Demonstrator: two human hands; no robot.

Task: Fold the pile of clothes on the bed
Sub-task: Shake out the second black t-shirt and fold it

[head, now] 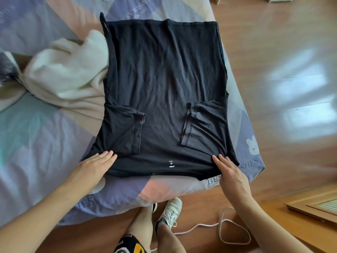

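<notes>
Two hands lie flat on the near edge of a black shirt spread on the bed. The left hand rests at the shirt's near left corner, fingers straight and close together, their tips on the cloth just below the folded-in left sleeve. The right hand rests at the near right corner, fingers likewise straight and together, tips on the cloth just below the folded-in right sleeve; its heel lies over the bedsheet beside the shirt's edge. Neither hand grips or pinches anything.

The shirt lies mostly flat, its collar end toward the person, with a small white label print between the two hands. Both sleeves are turned inward onto the body of the shirt, well apart from each other. The far hem lies straight across, toward the head of the bed.

Just left of the shirt, touching its left edge, sits a crumpled cream garment. Below the bed's edge a white shoe stands on the wooden floor, with a white cord looping beside it.
</notes>
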